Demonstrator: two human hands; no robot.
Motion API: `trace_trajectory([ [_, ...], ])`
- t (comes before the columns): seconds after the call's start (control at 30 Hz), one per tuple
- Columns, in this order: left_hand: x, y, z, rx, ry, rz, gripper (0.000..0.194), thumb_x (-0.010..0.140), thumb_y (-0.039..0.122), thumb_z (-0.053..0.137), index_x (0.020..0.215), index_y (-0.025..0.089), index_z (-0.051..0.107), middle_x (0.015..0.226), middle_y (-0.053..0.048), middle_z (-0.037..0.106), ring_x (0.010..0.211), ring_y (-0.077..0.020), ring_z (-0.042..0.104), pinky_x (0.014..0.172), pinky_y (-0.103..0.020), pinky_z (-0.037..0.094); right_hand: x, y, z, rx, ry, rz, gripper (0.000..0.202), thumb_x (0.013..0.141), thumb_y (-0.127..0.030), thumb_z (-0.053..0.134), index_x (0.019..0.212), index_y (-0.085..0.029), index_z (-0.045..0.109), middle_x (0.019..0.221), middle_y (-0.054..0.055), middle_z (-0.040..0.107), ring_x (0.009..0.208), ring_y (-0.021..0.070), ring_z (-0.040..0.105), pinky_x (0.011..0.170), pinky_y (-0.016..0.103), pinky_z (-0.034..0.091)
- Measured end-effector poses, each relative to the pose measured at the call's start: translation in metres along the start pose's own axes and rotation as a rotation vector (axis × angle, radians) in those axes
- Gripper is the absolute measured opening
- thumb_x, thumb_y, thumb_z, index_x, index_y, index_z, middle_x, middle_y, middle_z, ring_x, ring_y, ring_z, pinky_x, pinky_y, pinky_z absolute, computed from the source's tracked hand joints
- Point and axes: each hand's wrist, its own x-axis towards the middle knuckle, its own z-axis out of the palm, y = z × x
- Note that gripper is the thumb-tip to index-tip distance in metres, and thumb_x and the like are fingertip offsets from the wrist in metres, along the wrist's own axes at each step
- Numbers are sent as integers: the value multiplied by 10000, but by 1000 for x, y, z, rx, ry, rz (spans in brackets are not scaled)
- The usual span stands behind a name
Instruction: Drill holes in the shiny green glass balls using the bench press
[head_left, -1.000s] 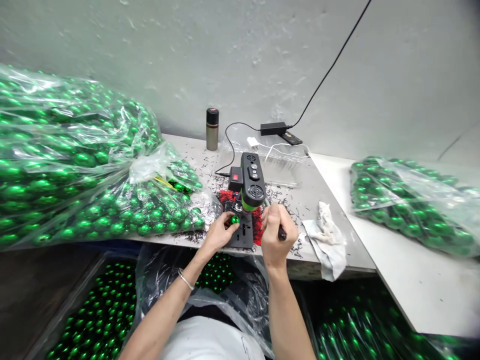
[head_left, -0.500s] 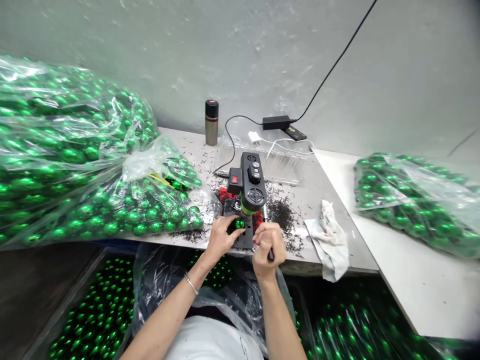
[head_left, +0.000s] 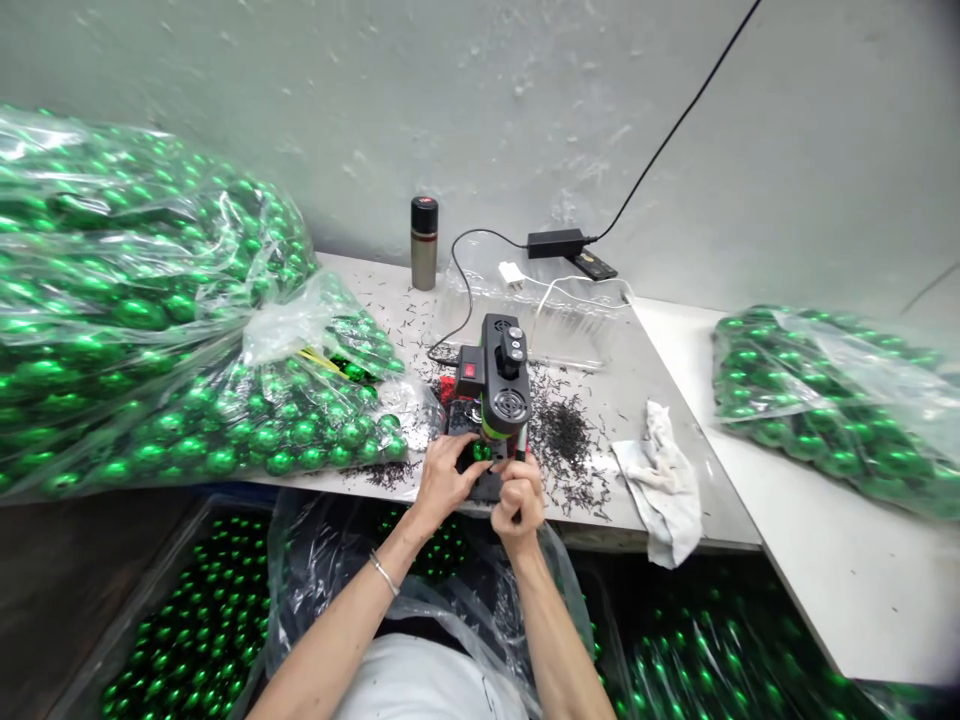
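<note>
A small black and green bench drill [head_left: 501, 380] stands at the front of the grey table [head_left: 645, 370]. My left hand [head_left: 444, 476] holds a shiny green ball [head_left: 480, 451] on the drill's base plate, under the head. My right hand [head_left: 514, 498] is closed around the drill's black lever handle, low and close beside the ball. A bracelet sits on my left wrist. The drill tip is hidden behind the head and my fingers.
Big clear bags of green balls lie at left [head_left: 150, 330] and right [head_left: 832, 400]. More balls fill bins under the table [head_left: 195, 630]. A flask [head_left: 424, 243], a power adapter [head_left: 555, 243], a clear tray [head_left: 555, 320], a white rag [head_left: 664, 480] and dark shavings [head_left: 562, 440] are on the table.
My right hand has swung the lever down and leftward, from beside the drill to right in front of it. The drill head has come down. My left hand stays on the ball.
</note>
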Motion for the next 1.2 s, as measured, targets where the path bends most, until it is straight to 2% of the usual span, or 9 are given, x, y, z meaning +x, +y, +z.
trace_trajectory([
  [0.2, 4, 1, 0, -31, 9, 2, 291, 825, 265, 776, 1101, 210, 699, 997, -63, 745, 949, -244, 672, 890, -400, 519, 25, -17, -6, 29, 84, 74, 326, 984, -184, 381, 666, -224, 436, 674, -27, 530, 596, 122, 548, 727, 354, 516],
  [0.3, 2, 2, -4, -67, 5, 9, 277, 844, 268, 755, 1105, 208, 685, 1011, -67, 738, 955, -242, 672, 893, -403, 525, 61, -36, -14, 42, 60, 263, 321, 986, -199, 426, 668, -218, 458, 664, -22, 522, 597, 118, 526, 586, 282, 418],
  [0.43, -23, 5, -22, -73, -4, 44, 296, 914, 294, 672, 1195, 209, 634, 1097, -93, 720, 1033, -248, 664, 925, -415, 525, 95, -54, -22, 80, -23, 412, 339, 1001, -221, 444, 663, -209, 470, 672, -26, 515, 612, 104, 517, 600, 271, 403],
  [0.6, -45, 1, -55, 114, -46, 177, 492, 901, 429, 678, 1328, 211, 566, 1349, -158, 623, 1244, -313, 579, 1029, -484, 474, 84, -55, -17, 83, 34, 403, 341, 999, -217, 455, 659, -204, 474, 668, -26, 514, 616, 101, 517, 599, 267, 399],
  [0.77, 27, -15, -89, 474, 54, 0, 272, 968, 201, 498, 1192, 159, 647, 1258, -179, 652, 1159, -315, 599, 971, -473, 490, 69, -51, -11, 130, 105, 396, 354, 985, -226, 485, 633, -208, 459, 663, -18, 504, 612, 117, 525, 577, 281, 399],
  [0.87, 85, -24, -102, 715, -182, -201, 311, 903, 49, 449, 1120, 90, 668, 1181, -221, 657, 1122, -320, 609, 973, -458, 483, 67, -49, -10, 139, 109, 379, 348, 982, -222, 489, 634, -209, 466, 659, -16, 499, 614, 122, 522, 570, 284, 401],
  [0.93, 114, -27, -102, 737, -234, -240, 318, 865, 11, 452, 1083, 60, 678, 1151, -241, 656, 1110, -322, 625, 961, -438, 491, 66, -48, -10, 131, 105, 378, 338, 983, -222, 483, 645, -210, 477, 657, -16, 502, 609, 123, 517, 568, 285, 402],
  [1.07, 141, -31, -92, 711, -292, -299, 294, 836, -4, 475, 1029, 26, 694, 1117, -271, 673, 1054, -327, 682, 893, -398, 528, 64, -46, -11, 129, 91, 353, 320, 982, -205, 478, 662, -206, 492, 668, -16, 515, 611, 120, 521, 580, 282, 409],
  [1.2, 141, -31, -92, 661, -331, -352, 237, 843, 70, 550, 1023, 41, 702, 1075, -253, 709, 1004, -321, 714, 872, -366, 537, 64, -45, -11, 130, 78, 339, 319, 981, -191, 470, 663, -203, 496, 688, -11, 524, 612, 115, 518, 575, 275, 407],
])
